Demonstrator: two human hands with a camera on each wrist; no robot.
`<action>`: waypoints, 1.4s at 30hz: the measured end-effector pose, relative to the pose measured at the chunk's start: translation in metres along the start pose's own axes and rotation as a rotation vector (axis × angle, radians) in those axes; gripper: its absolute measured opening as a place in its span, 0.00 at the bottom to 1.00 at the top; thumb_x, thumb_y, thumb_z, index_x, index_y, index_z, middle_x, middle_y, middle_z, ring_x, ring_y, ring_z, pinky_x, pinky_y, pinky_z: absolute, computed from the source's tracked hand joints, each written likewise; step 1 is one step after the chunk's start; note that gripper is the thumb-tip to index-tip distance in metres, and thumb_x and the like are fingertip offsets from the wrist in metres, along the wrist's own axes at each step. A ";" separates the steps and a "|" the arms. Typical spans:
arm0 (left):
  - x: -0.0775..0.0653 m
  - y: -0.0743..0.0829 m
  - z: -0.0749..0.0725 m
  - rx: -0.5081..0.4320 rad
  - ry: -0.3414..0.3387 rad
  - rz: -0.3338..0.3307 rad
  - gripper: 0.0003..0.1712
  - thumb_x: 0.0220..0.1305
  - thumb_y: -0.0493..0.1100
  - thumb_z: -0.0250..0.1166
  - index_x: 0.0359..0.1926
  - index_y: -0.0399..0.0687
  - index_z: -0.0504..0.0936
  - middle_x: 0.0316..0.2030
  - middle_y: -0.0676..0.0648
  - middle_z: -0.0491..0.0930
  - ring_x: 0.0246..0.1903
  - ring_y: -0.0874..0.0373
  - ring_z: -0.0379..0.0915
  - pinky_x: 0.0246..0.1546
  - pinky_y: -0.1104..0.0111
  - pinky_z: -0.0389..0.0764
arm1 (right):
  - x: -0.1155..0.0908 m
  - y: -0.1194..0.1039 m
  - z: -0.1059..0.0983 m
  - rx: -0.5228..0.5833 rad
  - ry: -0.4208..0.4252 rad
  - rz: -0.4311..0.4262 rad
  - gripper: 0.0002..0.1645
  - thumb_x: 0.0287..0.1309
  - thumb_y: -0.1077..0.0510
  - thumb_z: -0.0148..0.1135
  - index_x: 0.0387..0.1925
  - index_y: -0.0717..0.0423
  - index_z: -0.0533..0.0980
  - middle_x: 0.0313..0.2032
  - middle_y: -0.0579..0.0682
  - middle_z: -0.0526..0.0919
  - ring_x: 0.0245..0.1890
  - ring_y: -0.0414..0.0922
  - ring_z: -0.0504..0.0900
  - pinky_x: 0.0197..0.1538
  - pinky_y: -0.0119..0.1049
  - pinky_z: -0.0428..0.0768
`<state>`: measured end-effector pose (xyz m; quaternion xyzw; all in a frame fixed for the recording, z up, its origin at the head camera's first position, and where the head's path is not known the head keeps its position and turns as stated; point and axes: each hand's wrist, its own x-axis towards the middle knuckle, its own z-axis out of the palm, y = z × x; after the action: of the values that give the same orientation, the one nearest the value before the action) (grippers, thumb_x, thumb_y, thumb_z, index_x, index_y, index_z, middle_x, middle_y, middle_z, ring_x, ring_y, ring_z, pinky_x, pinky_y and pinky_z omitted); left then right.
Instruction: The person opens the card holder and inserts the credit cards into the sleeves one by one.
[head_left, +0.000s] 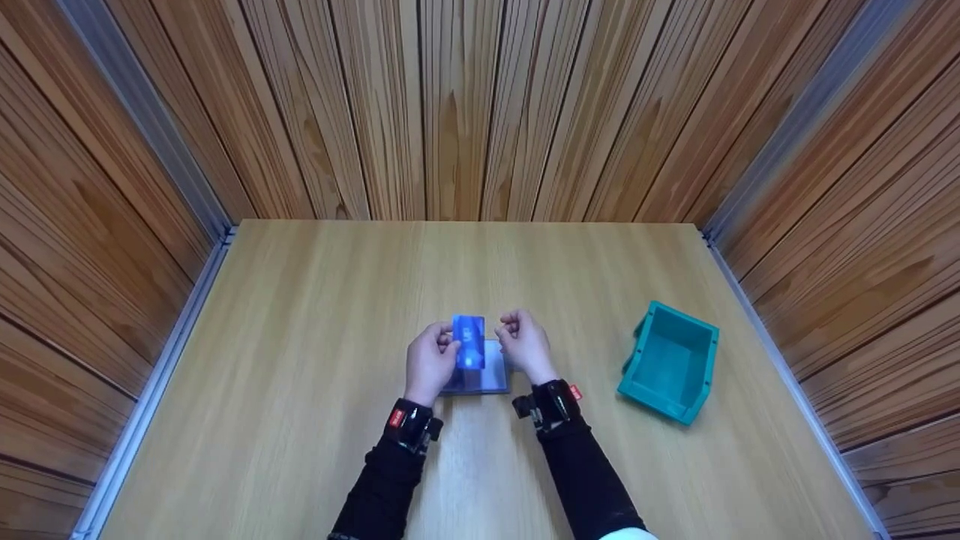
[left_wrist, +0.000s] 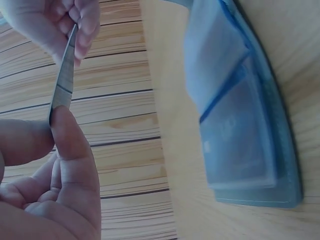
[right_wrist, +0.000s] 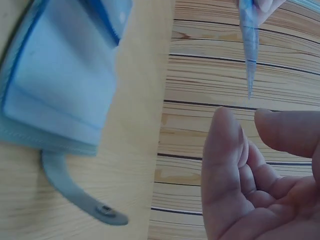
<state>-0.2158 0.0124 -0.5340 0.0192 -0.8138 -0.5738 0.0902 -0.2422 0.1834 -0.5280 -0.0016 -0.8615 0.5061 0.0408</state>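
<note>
Between the thumb and index finger of my left hand (head_left: 433,358) I pinch a small blue card (head_left: 469,342), raised above the table and seen edge-on in both wrist views. My right hand (head_left: 523,346) is just to the right of the card. In the right wrist view, its thumb and index finger (right_wrist: 222,150) stand apart with nothing between them, its other fingers curled. Below both hands a blue card holder (head_left: 495,371) with clear sleeves lies opened out on the table. Its strap (right_wrist: 70,187) with a snap button sticks out in the right wrist view.
A teal plastic bin (head_left: 667,367) stands on the wooden table (head_left: 300,337) to the right of my hands. Wood-panelled walls (head_left: 450,112) with grey metal edging close off the back and both sides.
</note>
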 end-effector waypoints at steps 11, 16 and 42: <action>0.002 -0.020 0.004 0.041 0.022 -0.057 0.14 0.57 0.27 0.67 0.46 0.32 0.82 0.31 0.46 0.80 0.35 0.53 0.77 0.40 0.60 0.79 | -0.001 0.025 0.005 -0.239 -0.023 0.018 0.10 0.56 0.65 0.63 0.39 0.67 0.76 0.30 0.53 0.80 0.34 0.51 0.80 0.41 0.43 0.78; 0.001 -0.028 0.004 0.061 0.028 -0.065 0.14 0.56 0.27 0.67 0.45 0.31 0.82 0.29 0.47 0.79 0.33 0.54 0.75 0.39 0.61 0.77 | -0.002 0.031 0.008 -0.297 -0.031 0.021 0.10 0.56 0.65 0.65 0.38 0.67 0.76 0.30 0.53 0.80 0.34 0.52 0.80 0.41 0.44 0.78; 0.002 -0.046 0.008 0.212 0.003 -0.120 0.13 0.56 0.30 0.68 0.43 0.32 0.82 0.27 0.49 0.78 0.31 0.53 0.75 0.36 0.60 0.76 | -0.001 0.042 0.015 -0.480 -0.115 0.094 0.12 0.53 0.62 0.69 0.34 0.65 0.76 0.31 0.55 0.79 0.35 0.53 0.79 0.42 0.47 0.77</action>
<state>-0.2225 0.0041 -0.5791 0.0780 -0.8672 -0.4889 0.0543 -0.2443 0.1911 -0.5723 -0.0225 -0.9569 0.2875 -0.0336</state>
